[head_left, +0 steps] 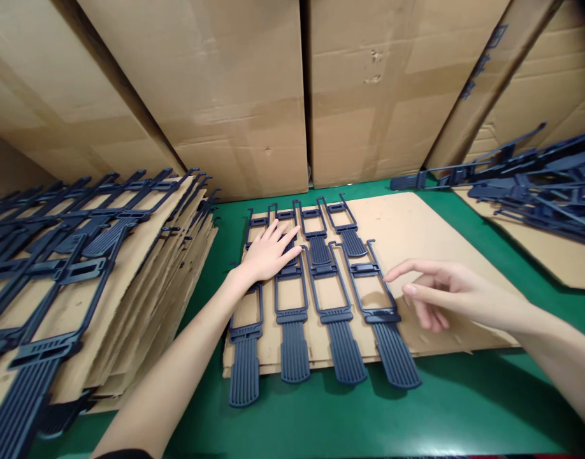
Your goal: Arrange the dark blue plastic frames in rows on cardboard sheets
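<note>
Several dark blue plastic frame parts with ribbed paddle ends lie in two interlocked rows on a cardboard sheet on the green table. My left hand rests flat, fingers spread, on the leftmost parts of the back row. My right hand hovers open just right of the rightmost front part, fingers extended toward it and holding nothing.
At the left stands a tall stack of cardboard sheets layered with the same blue parts. A loose pile of blue parts lies on cardboard at the right. Large cardboard boxes wall off the back.
</note>
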Motion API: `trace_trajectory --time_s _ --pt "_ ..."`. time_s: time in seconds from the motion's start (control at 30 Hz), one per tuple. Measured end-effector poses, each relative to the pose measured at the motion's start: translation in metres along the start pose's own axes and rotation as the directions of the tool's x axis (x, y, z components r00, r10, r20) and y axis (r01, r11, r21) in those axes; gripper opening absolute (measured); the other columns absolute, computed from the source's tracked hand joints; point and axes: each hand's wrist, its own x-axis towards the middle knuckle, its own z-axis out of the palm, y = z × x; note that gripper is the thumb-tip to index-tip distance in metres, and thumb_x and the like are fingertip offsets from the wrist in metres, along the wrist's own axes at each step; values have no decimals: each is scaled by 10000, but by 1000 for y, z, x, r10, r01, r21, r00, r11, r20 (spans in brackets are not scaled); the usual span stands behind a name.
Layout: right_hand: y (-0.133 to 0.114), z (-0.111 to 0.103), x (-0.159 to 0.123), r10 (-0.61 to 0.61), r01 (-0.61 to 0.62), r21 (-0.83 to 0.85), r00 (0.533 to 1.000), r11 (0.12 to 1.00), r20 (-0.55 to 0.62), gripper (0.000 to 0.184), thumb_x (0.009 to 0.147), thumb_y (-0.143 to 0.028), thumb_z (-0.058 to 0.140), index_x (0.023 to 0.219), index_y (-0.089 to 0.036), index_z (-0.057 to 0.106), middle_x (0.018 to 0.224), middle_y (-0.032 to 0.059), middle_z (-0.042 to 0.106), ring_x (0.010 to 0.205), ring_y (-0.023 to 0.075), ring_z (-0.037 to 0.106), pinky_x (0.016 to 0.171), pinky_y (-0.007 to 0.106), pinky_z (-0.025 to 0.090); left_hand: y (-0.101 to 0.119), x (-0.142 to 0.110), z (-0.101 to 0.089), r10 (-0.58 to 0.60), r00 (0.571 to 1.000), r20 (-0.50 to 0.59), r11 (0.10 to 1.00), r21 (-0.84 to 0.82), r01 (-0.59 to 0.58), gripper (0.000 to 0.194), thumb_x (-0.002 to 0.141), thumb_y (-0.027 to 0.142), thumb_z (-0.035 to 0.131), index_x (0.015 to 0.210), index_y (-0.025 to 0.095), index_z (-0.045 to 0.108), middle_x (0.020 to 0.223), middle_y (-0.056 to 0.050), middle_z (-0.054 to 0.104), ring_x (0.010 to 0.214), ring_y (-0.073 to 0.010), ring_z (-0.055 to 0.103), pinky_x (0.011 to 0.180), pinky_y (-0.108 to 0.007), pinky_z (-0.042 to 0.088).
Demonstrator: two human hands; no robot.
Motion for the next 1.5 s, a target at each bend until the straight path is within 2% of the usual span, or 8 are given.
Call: trace_trajectory --time_s 0.1,0.2,0.43,0.73,0.93,1.2,1.33,1.5 --pt "3 7 8 -234 126 -344 927 930 -292 273 875 -408 507 1012 -199 618 744 36 657 617 140 607 549 258 480 0 0 0 -5 1000 3 1000 -1 5 629 907 621 158 1451 308 206 1524 -24 209 1412 -242 75 1099 -488 198" --pt "7 17 20 -513 212 -629 786 748 -345 217 884 -318 501 1039 -217 614 998 59 645 928 193 597 813 352 484 0 0 0 0 1000 -2 1000 -1 0 629 910 616 161 1452 301 206 1523 -30 211 1412 -243 74 1101 -484 194" --pt "6 32 38 -577 242 -779 797 578 -180 303 897 -221 443 1182 -223 545 1159 72 599 1094 227 506 932 450 404 0 0 0 8 1000 -13 1000 11 -8 623 914 605 168 1447 289 237 1519 -22 224 1409 -258 91 1104 -481 194" --pt "8 8 25 -477 249 -639 853 728 -211 319 906 -324 443 1201 -258 545 1061 86 563 989 223 521 849 387 452 2 -1 -2 -1 1000 -10 1000 9 1 614 918 596 180 1446 289 237 1518 -32 229 1410 -251 93 1104 -478 195" --pt "10 -16 10 -284 225 -224 916 948 -282 284 839 -386 573 1079 -234 578 981 72 569 909 200 544 831 318 453 2 -1 -2 4 1000 -10 1000 7 -4 618 921 587 186 1447 269 244 1520 -37 222 1409 -257 89 1108 -474 186" --pt "8 -19 17 -142 182 78 921 980 -364 201 828 -391 594 888 -200 610 1058 69 620 1068 214 546 989 317 388 0 0 0 9 1000 -15 1000 20 -9 630 912 610 166 1445 284 246 1517 -29 234 1409 -253 95 1112 -460 181" --pt "11 -20 21 -5 102 146 834 984 -552 311 802 -394 608 1033 -188 581 1065 94 640 968 211 609 894 341 467 -1 0 0 16 1000 -23 1000 20 -15 635 912 611 156 1448 282 237 1516 -38 234 1408 -255 99 1111 -460 181" --pt "12 -18 20 -278 6 -359 644 933 -713 254 805 -383 572 968 -196 628 1025 66 649 910 208 612 810 355 484 0 0 0 26 1000 -11 1000 17 -26 632 918 599 158 1449 265 240 1514 -35 239 1410 -244 93 1116 -463 169"
